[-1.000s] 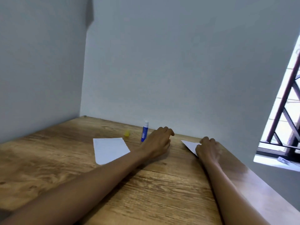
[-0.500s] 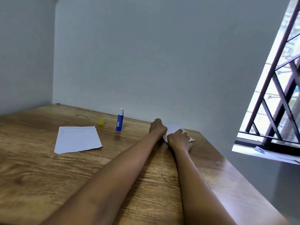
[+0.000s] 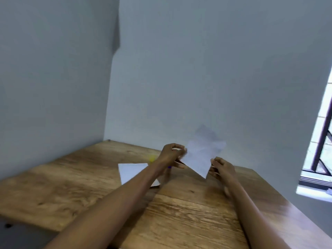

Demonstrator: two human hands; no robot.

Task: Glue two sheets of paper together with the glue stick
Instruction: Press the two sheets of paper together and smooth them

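Observation:
A white sheet of paper (image 3: 202, 153) is lifted off the wooden table (image 3: 179, 221), blurred by motion. My left hand (image 3: 170, 155) pinches its left edge and my right hand (image 3: 221, 168) pinches its lower right edge. A second white sheet (image 3: 132, 170) lies flat on the table to the left, partly covered by my left forearm. The blue glue stick (image 3: 169, 167) is almost fully hidden behind my left wrist. Its yellow cap (image 3: 152, 158) sits on the table behind the flat sheet.
Grey walls close the table at the left and back. A barred window (image 3: 321, 150) with a white sill stands at the right. The table's front left corner ends near the lower left of the view.
Both hands lifted the right-hand sheet off the table and now hold it in the air. The camera swung back to the left.

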